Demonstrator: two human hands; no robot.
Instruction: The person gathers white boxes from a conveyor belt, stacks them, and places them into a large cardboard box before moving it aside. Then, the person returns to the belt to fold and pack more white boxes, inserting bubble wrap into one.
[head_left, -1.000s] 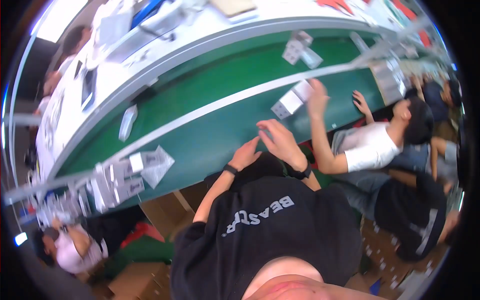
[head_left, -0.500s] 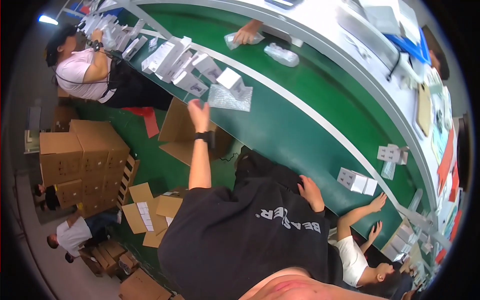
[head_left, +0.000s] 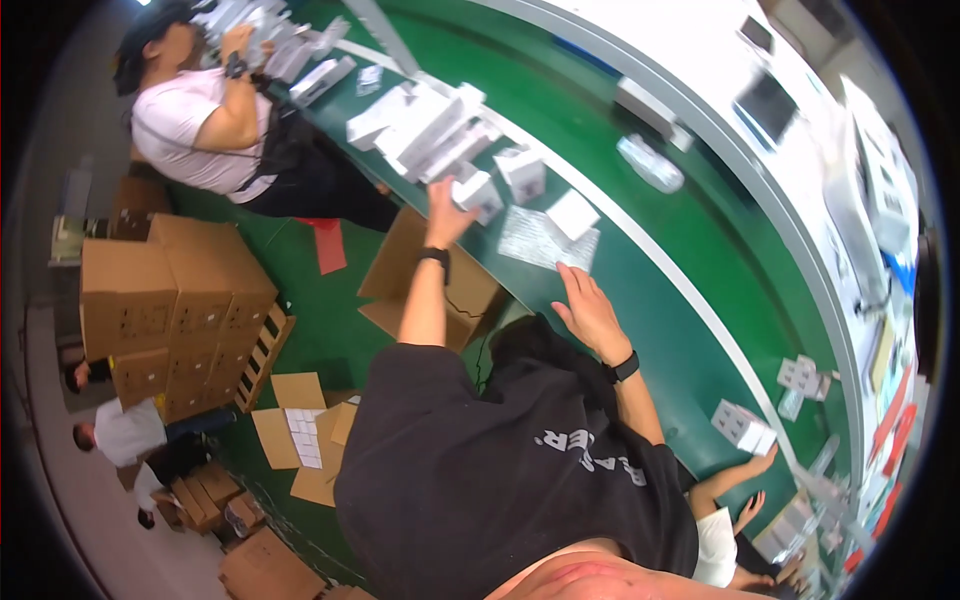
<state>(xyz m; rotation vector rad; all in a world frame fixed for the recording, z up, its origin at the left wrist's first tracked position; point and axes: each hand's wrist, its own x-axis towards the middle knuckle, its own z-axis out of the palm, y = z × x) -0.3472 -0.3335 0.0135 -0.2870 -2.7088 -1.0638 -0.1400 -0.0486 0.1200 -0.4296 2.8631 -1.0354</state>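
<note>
My left hand (head_left: 447, 213) reaches over the near edge of the green work surface, with fingers and thumb apart. Right beside it stands a small white box (head_left: 482, 197), the nearest of a cluster; whether the fingertips touch it is hard to tell. My right hand (head_left: 590, 308) is open, fingers stretched out, just short of a clear bubble-wrap bag (head_left: 530, 238). On that bag's far side rests another white box (head_left: 573, 214). One more white box (head_left: 520, 174) stands between the bag and the row of boxes (head_left: 425, 128).
Below the left forearm is an open cardboard carton (head_left: 395, 262). A co-worker in a pink shirt (head_left: 185, 120) handles packages at far left; another person's arm (head_left: 730, 480) lies at the right. Past the white rail (head_left: 660, 250), a wrapped item (head_left: 650, 164) lies on green. Stacked cartons (head_left: 130, 290) stand left.
My right hand has come up from beside my body to near the bubble-wrap bag. My left hand has moved to the white box. The view has turned; the hand beyond the rail is gone.
</note>
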